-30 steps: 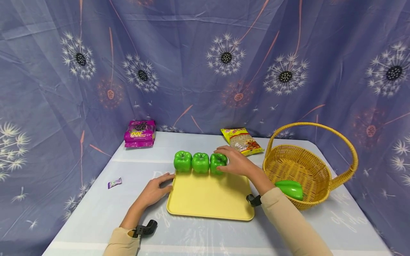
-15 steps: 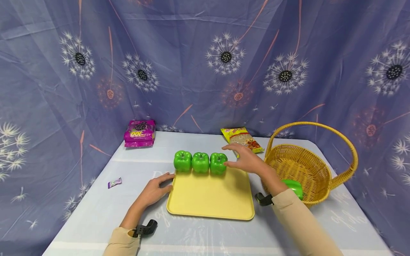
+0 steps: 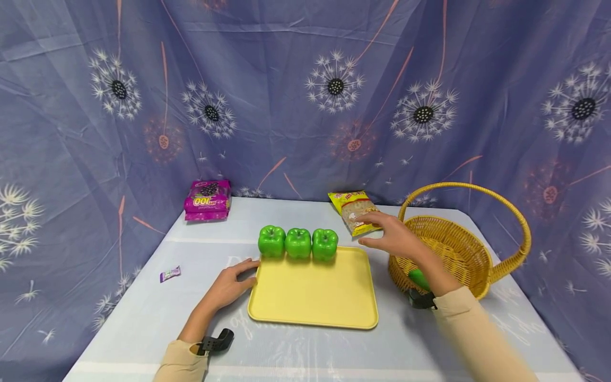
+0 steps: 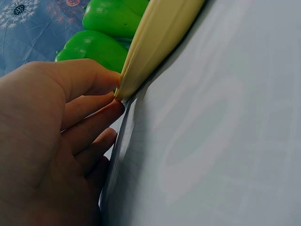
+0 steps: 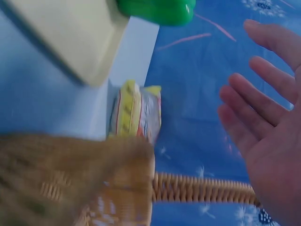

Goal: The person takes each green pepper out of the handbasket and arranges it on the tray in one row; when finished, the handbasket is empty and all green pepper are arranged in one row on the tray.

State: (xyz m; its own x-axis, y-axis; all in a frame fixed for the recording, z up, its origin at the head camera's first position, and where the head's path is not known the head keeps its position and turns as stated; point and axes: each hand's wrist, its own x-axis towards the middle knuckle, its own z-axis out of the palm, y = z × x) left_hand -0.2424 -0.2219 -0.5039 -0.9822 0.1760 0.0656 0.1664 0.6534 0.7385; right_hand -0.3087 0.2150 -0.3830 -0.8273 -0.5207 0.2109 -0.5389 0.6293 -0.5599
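Note:
Three green bell peppers stand in a row along the far edge of a yellow tray [image 3: 312, 297]: a left one [image 3: 272, 242], a middle one [image 3: 298, 243] and a right one [image 3: 324, 244]. At the tray's left edge is my left hand [image 3: 231, 285]; in the left wrist view its thumb and fingertips [image 4: 113, 108] pinch the rim. My right hand [image 3: 393, 236] hangs in the air between tray and basket, fingers spread and holding nothing. Inside the wicker basket [image 3: 439, 225] lies another green pepper [image 3: 419, 278], partly hidden behind the right forearm.
A yellow snack bag [image 3: 350, 207] lies at the back, just beyond the right hand. At the back left sits a purple snack pack [image 3: 208, 200], with a small purple candy [image 3: 169, 274] nearer the front. The basket's tall handle [image 3: 477, 188] arches over it.
My right hand has let go of the right pepper in the row and moved right, toward the basket. The left hand has stayed at the tray's edge.

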